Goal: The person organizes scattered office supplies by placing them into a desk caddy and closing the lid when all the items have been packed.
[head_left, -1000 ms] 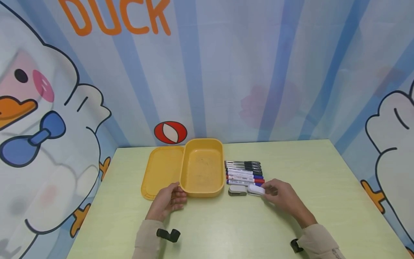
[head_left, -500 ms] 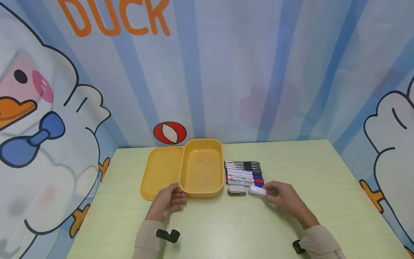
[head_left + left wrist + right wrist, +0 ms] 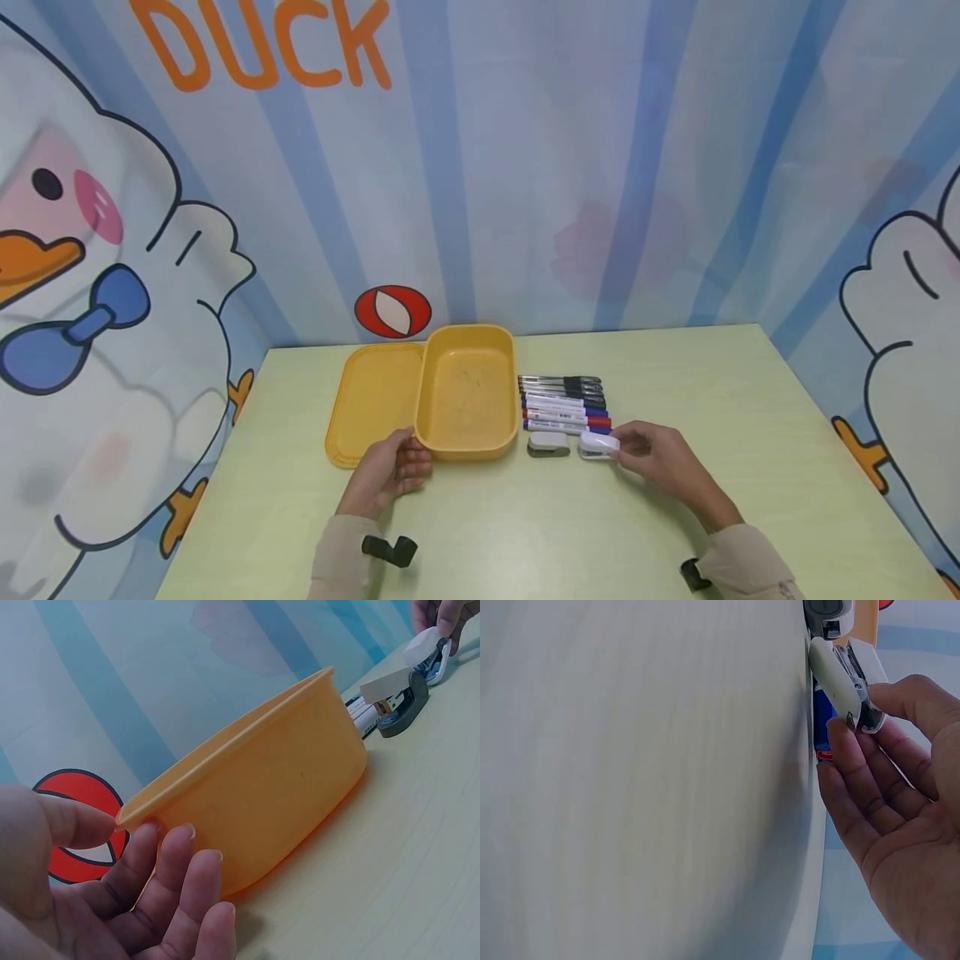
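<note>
Pinching white stapler [image 3: 598,446] in right hand [image 3: 662,462], yellow box rim [image 3: 467,454] in left hand [image 3: 386,473], so tbh go light, don't squeeze.

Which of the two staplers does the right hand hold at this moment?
The white-based stapler, farther from the yellow box; the right hand pinches its end. The other stapler, with a dark base, sits nearer the box, untouched.

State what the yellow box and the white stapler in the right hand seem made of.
Yellow box: probably moulded plastic, satin; smooth, one-colour walls run into a lipped rim.
White stapler: likely a hard plastic shell, smooth and slightly glossy, with silvery, shiny inner parts that look like metal.
</note>
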Available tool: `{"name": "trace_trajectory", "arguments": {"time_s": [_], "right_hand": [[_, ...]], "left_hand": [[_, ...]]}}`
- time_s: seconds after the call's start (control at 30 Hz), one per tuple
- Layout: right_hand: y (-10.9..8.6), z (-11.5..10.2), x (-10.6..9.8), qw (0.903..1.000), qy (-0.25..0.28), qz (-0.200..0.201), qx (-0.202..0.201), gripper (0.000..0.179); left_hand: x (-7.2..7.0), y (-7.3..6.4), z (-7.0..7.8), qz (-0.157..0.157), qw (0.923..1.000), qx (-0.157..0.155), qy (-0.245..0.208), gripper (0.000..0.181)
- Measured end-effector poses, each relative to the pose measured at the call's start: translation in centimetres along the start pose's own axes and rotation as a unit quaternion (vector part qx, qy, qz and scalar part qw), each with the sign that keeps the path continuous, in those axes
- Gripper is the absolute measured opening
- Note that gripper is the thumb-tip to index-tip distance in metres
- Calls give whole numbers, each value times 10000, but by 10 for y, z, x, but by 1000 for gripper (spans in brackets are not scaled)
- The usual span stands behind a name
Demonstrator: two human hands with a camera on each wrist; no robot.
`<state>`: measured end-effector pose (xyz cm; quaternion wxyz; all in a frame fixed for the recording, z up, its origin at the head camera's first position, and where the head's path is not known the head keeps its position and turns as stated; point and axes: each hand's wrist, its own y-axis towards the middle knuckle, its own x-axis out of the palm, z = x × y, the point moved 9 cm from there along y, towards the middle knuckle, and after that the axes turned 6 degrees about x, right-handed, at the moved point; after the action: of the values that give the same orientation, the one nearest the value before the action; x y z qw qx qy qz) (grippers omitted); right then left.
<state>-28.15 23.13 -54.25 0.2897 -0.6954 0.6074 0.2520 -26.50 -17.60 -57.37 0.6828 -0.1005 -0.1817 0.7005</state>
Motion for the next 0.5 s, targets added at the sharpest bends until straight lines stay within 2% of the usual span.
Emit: {"name": "trace_trajectory", "arguments": {"time_s": [0.3,0.5], "right_hand": [[0,0,0,9996,71,166,-214,28],[-1,-2,0,9993,96,135,-326,27]], "left_hand": [[-1,0,-1,11,10000,35,-42,38],[-1,0,0,-5,10000,17,-45,39]]}}
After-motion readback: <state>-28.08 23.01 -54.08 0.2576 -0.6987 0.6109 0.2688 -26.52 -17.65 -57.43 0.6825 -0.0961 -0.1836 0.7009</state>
